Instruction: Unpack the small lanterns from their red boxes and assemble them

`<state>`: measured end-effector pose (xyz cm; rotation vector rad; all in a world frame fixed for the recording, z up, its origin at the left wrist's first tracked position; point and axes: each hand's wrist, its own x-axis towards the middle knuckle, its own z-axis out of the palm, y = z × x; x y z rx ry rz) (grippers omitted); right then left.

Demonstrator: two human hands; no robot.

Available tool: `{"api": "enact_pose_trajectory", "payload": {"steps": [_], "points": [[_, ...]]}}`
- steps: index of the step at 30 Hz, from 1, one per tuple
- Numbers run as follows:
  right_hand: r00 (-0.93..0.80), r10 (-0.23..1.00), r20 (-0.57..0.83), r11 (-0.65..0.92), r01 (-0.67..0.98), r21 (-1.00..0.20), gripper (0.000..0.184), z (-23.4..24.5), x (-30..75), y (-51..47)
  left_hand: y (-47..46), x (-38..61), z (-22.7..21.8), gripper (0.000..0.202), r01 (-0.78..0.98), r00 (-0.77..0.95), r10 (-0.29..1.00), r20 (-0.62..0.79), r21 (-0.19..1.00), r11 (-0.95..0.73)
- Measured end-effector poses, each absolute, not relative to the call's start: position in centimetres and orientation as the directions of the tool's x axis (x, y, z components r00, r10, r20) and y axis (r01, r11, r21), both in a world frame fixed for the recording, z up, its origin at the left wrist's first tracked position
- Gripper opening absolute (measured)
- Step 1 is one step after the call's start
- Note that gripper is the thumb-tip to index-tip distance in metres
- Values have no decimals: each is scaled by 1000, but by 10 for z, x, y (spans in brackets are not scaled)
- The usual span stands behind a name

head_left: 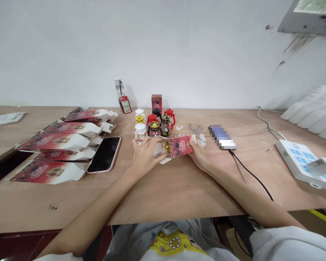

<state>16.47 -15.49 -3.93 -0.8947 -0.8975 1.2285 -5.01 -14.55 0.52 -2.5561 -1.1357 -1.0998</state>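
A small red printed cardboard box (179, 146) lies sideways between my hands, just above the table. My right hand (199, 155) grips its right end, thumb on top. At the open left end, my left hand (146, 156) has its fingers closed around the white flaps. Something shiny and gold (167, 146) shows inside that opening; the rest of it is hidden. Just beyond my left hand stand several miniature lanterns shaped like teapots, among them a white one (140, 129), a red one (169, 116) and a black-and-gold one (166, 125).
Flattened red boxes (51, 141) lie in a row at the left, beside a phone (104, 155). Behind are a closed red box (157, 103) and a leaning bottle (125, 104). Wire rings (195, 128), a cabled phone (222, 137) and a power strip (301, 159) are at right.
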Motion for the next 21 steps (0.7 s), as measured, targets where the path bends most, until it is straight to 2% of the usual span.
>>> {"api": "enact_pose_trajectory", "payload": {"steps": [5,10,12,16,21], "points": [[141,986,91,135,-347,-928,35,-43,168,-155,-143,-49,0,17,635,535,521,665,89,-767],[111,989,102,133,-317,-939,27,-46,170,-153,-140,-49,-4,5,663,549,524,651,43,-748],[76,993,94,114,-341,-933,28,-41,169,-154,-139,-50,-1,6,654,541,504,674,40,-755],[37,993,114,119,-434,-893,35,-23,174,-155,-140,-54,16,21,603,498,419,759,43,-796],[259,960,105,228,-510,-829,32,-12,207,-142,-139,-56,59,29,555,354,374,857,129,-822]]}}
